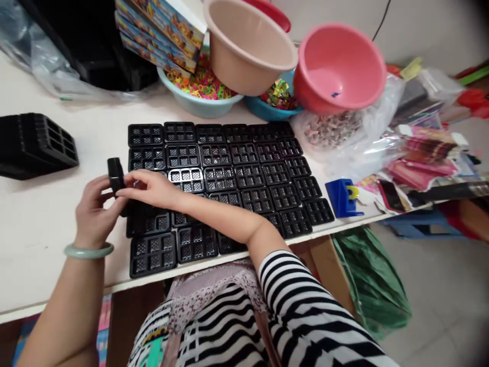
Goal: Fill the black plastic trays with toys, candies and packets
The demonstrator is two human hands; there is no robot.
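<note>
My left hand [95, 211], with a pale green bangle on its wrist, grips a small stack of black plastic trays [114, 172] held on edge above the table. The fingers of my right hand [158, 189] are closed at the right side of that stack; whether they pinch a single tray is hard to make out. Beside and under my right arm, rows of black compartment trays [250, 175] lie flat, edge to edge. My forearm hides some of them. Further left stands a thicker stack of black trays [38, 145].
Behind the rows are a light blue basin [200, 106] of colourful small pieces, a beige basin [252, 48] and a pink basin [340, 66]. Wrapped pieces in a clear bag [332, 130], a blue tape dispenser [340, 199] and packaging crowd the right. A green bag [372, 280] hangs below.
</note>
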